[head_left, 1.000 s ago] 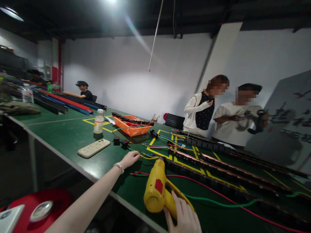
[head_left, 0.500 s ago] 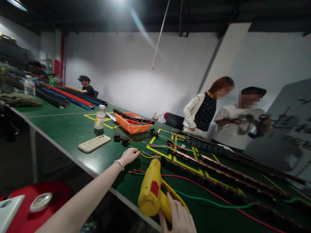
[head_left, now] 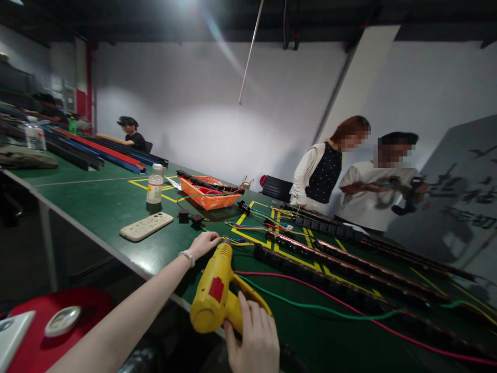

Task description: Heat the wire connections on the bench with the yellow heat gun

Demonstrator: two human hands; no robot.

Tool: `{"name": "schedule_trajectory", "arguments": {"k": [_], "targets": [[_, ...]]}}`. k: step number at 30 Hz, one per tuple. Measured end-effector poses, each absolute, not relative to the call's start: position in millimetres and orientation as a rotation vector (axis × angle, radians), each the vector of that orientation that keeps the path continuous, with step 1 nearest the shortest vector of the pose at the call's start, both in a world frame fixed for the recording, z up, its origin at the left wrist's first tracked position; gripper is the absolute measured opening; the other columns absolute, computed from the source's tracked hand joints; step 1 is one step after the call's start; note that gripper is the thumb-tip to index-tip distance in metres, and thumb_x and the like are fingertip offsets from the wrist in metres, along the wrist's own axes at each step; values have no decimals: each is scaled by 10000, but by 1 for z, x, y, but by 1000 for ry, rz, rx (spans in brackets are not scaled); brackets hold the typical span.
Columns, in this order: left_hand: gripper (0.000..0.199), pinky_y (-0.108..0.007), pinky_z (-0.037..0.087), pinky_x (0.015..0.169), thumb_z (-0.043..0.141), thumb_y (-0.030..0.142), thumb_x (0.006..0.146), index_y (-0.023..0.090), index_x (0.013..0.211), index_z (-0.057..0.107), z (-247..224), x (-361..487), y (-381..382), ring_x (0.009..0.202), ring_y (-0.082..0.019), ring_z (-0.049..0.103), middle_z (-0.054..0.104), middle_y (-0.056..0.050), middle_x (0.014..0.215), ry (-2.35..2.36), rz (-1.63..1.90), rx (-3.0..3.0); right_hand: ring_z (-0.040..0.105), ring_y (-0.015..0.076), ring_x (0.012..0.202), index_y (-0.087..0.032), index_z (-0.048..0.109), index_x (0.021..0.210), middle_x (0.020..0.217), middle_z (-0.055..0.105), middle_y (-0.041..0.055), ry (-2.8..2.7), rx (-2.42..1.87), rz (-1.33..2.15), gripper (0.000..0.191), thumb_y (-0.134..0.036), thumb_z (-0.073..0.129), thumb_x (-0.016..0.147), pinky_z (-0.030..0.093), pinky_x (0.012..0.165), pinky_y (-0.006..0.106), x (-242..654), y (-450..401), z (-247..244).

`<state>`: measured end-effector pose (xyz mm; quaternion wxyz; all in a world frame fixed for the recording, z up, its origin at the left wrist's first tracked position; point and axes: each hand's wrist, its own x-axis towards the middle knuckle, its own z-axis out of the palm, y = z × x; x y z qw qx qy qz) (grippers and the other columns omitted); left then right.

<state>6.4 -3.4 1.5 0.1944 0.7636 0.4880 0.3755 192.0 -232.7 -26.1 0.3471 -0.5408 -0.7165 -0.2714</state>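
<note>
My right hand [head_left: 254,331] is wrapped round the handle of a yellow heat gun [head_left: 212,295] with a red patch on its side. The nozzle points away from me, close to the fingertips of my left hand [head_left: 204,244]. That hand is closed in a pinch at the ends of a bundle of blue and yellow wires [head_left: 243,242]; the exact hold is partly hidden by the fingers. The wires run into a long dark strip [head_left: 303,267] on the green table [head_left: 97,207]. A red wire [head_left: 295,278] and a green wire [head_left: 303,309] pass right of the gun.
Left of my hands lie a phone [head_left: 146,227], a bottle [head_left: 155,185] and small black connectors [head_left: 190,217]. An orange basket [head_left: 205,199] holds dark parts. Copper-coloured strips [head_left: 349,259] stretch rightward. Two people [head_left: 324,171] stand across the table; others sit far left.
The heat gun in my right hand has moved left and slightly up, bringing its nozzle near my left fingertips. My left hand stays at the wire ends. The view has shifted slightly.
</note>
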Motion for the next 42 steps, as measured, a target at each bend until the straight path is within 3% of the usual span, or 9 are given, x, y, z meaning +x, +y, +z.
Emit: {"name": "schedule_trajectory", "arguments": {"k": [10, 25, 33, 42], "targets": [[431, -257, 416, 708, 410, 478, 840, 167, 911, 699, -5, 5, 8, 807, -201, 612, 709, -79, 904, 1317, 1053, 2158, 544, 227, 834, -144, 488, 1244, 968, 601, 99, -1894, -1431, -751, 469, -388, 505, 843, 440, 755, 388, 179, -233, -14], [324, -287, 439, 777, 416, 315, 790, 157, 917, 669, -4, 3, 6, 851, -197, 591, 684, -67, 905, 1237, 1073, 2049, 542, 215, 863, -165, 487, 1253, 995, 609, 93, -1916, -1409, -707, 471, -441, 481, 871, 430, 780, 361, 188, -236, -11], [330, -253, 388, 575, 411, 278, 739, 136, 919, 648, -5, 3, 5, 641, -154, 525, 619, -35, 719, 1184, 1058, 1917, 552, 203, 869, -180, 489, 1252, 983, 621, 78, -1924, -1407, -727, 483, -479, 472, 874, 427, 792, 340, 222, -241, -8], [381, -218, 356, 520, 419, 241, 694, 140, 984, 646, -5, 2, 9, 566, -103, 462, 656, -34, 861, 1153, 1019, 1869, 552, 181, 866, -194, 498, 1238, 976, 623, 44, -1866, -1472, -784, 479, -503, 470, 873, 397, 803, 322, 244, -244, -9]]}}
